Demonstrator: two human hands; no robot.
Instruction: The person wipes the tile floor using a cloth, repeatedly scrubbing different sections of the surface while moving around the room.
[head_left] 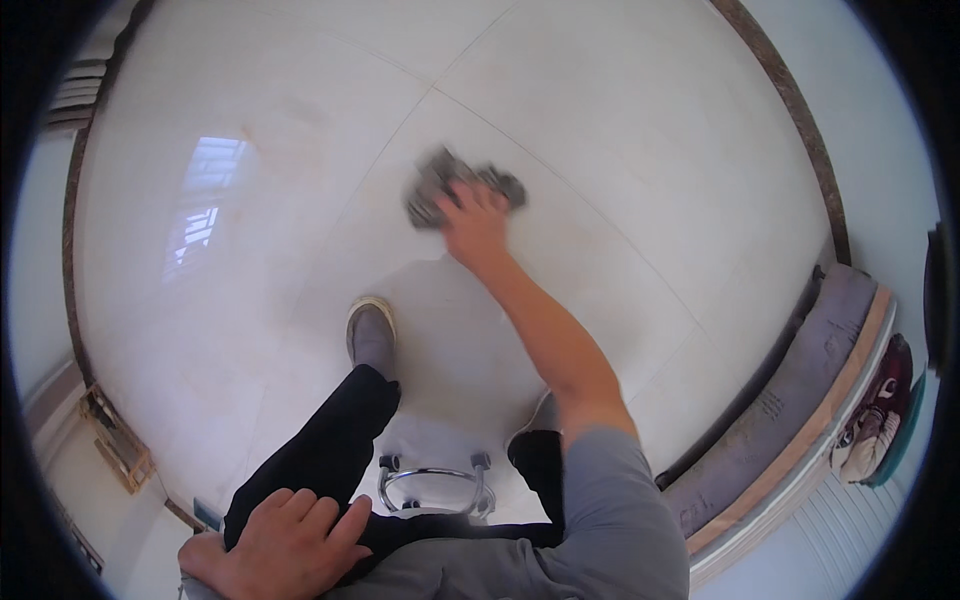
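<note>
Head view: a bare right hand [476, 228], its arm stretched forward from a short grey sleeve [612, 478], lies over a crumpled, mottled dark-grey cloth [428, 200] on a glossy floor of large pale tiles [640, 150]. Cloth and fingertips are blurred; the fingers are on top of the cloth, which bulges out on both sides of them, and whether the right grip clenches the fabric or only presses it, I cannot tell. The cloth lies ahead of the feet, just on the near side of a thin tile joint that slants across the floor. The left hand [288, 540] rests palm down near the left knee, its grip loose and uncurled, over black long trousers [325, 430]. A grey slip-on shoe with a pale sole [374, 335] stands flat on the left foot; the right shoe is partly hidden by the forearm. Between the legs shows a curved chrome metal frame with dark end pieces [430, 471]. Along the right side runs a long grey padded cushion [790, 395], with a dark-red and cream bundle [880, 410] beyond it. A brown mottled border strip [790, 95] edges the tiles, and a small wooden frame [120, 445] sits at the lower left.
</note>
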